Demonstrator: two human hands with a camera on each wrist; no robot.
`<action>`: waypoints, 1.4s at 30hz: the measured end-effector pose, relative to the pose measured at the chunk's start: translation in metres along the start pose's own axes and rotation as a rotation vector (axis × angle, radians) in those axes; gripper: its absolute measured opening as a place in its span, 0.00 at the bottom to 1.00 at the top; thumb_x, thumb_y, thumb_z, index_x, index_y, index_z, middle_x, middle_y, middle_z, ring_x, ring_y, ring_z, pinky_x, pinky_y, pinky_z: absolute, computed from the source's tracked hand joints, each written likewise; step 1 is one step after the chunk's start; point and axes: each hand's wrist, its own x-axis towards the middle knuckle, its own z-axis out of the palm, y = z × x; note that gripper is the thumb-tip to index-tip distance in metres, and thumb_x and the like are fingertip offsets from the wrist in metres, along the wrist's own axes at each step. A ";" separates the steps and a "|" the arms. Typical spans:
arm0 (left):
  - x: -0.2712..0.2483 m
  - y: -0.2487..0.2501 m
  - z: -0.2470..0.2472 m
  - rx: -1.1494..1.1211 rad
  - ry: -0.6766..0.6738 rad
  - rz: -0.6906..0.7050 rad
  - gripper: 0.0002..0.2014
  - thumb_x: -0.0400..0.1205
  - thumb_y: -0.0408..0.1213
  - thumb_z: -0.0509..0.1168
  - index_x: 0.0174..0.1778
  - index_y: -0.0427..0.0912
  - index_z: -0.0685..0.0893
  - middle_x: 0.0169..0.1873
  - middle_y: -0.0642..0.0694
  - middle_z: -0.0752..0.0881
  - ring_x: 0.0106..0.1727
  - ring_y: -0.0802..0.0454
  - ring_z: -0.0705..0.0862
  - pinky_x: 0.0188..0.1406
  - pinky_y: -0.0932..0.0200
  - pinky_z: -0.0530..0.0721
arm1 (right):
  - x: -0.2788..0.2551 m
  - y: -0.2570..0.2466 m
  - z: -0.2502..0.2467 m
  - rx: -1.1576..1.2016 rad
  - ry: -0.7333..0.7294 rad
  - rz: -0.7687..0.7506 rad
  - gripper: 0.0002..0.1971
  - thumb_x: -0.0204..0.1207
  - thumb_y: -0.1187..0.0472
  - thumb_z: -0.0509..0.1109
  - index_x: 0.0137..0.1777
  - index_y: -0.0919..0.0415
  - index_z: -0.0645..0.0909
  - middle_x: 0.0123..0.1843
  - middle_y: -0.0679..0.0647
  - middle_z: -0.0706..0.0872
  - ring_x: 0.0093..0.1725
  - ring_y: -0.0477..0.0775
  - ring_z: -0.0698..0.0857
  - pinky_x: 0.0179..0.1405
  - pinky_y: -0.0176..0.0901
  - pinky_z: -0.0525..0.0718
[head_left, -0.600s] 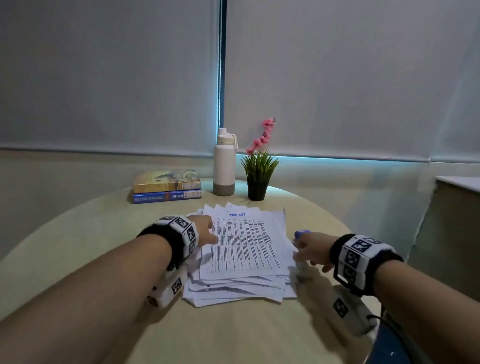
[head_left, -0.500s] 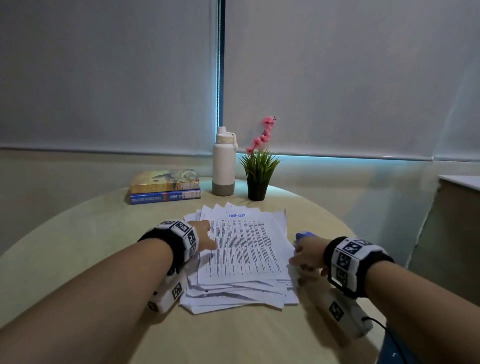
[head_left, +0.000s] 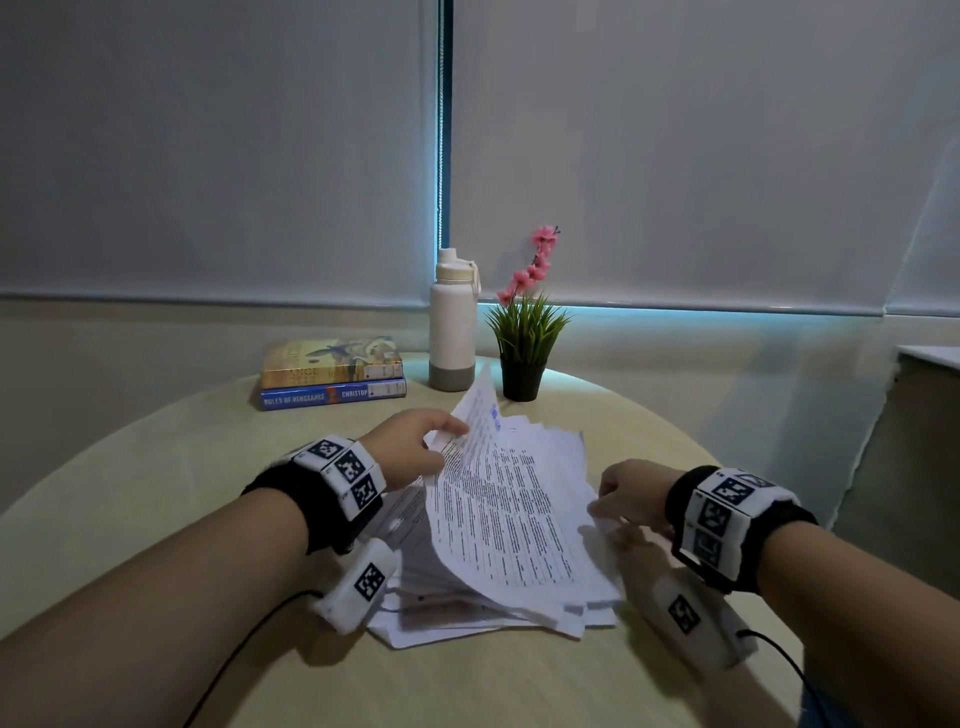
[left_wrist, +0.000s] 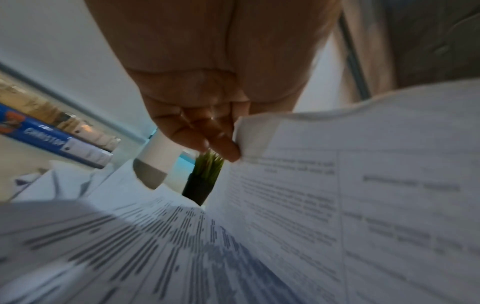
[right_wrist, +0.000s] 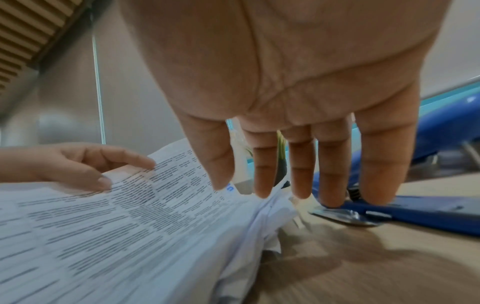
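Observation:
A loose pile of printed sheets (head_left: 498, 603) lies in the middle of the round table (head_left: 130, 483). My left hand (head_left: 415, 447) pinches the left edge of the top sheets (head_left: 498, 504) and holds that edge raised, so they slope down to the right. In the left wrist view the fingertips (left_wrist: 223, 146) clamp the paper's corner (left_wrist: 337, 185). My right hand (head_left: 628, 493) hovers at the pile's right edge with straight fingers (right_wrist: 262, 168) pointing down and holding nothing. A blue stapler (right_wrist: 428, 207) lies just beyond its little finger, hidden in the head view.
Two stacked books (head_left: 332, 374), a white bottle (head_left: 452, 327) and a small potted plant with pink flowers (head_left: 524, 343) stand at the table's far side. A cabinet (head_left: 924, 441) stands to the right. Drawn blinds cover the window behind.
My left hand has taken the left edge of the top sheets and lifted it off the pile. My right hand has left the stapler and come to the pile's right edge.

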 end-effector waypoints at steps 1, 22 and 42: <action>-0.008 0.004 -0.003 -0.044 0.016 0.038 0.27 0.76 0.22 0.63 0.70 0.48 0.78 0.60 0.48 0.81 0.37 0.57 0.83 0.32 0.70 0.81 | -0.001 0.004 -0.001 0.029 0.017 -0.014 0.12 0.79 0.51 0.65 0.47 0.59 0.80 0.43 0.53 0.82 0.42 0.53 0.78 0.33 0.39 0.72; -0.067 0.031 -0.043 0.225 0.357 0.365 0.34 0.74 0.47 0.72 0.75 0.54 0.67 0.70 0.48 0.71 0.68 0.52 0.73 0.72 0.49 0.72 | -0.017 -0.005 -0.039 1.120 0.526 -0.203 0.10 0.73 0.74 0.65 0.35 0.61 0.82 0.32 0.56 0.83 0.27 0.50 0.82 0.27 0.37 0.78; -0.020 0.039 -0.064 0.224 -0.074 -0.019 0.04 0.82 0.40 0.65 0.45 0.56 0.84 0.45 0.46 0.91 0.46 0.48 0.91 0.54 0.46 0.87 | 0.016 0.050 -0.017 -0.358 -0.005 0.088 0.25 0.75 0.47 0.63 0.68 0.59 0.74 0.67 0.58 0.81 0.65 0.60 0.80 0.65 0.49 0.78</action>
